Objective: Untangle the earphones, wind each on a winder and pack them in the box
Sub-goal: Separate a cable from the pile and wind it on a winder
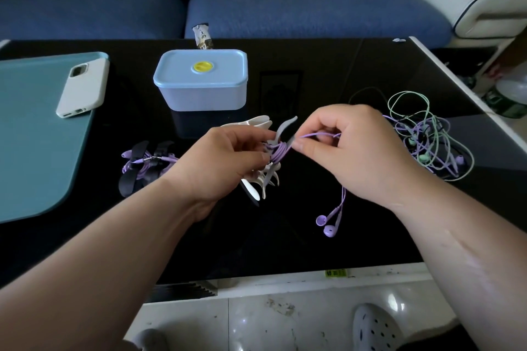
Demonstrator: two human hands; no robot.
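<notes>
My left hand grips a grey fishbone winder with purple cable coiled round its middle. My right hand pinches the same purple earphone cable just right of the winder. That cable's two purple earbuds hang down onto the black table. White winders lie under my left hand. A tangle of purple and green earphones sits to the right. Purple earphones wound on black winders lie at the left. The light blue box stands behind, its lid on.
A white phone lies on a teal board at the left. A snack wrapper stands behind the box. A blue sofa runs along the far side. The table's white edge slants down the right.
</notes>
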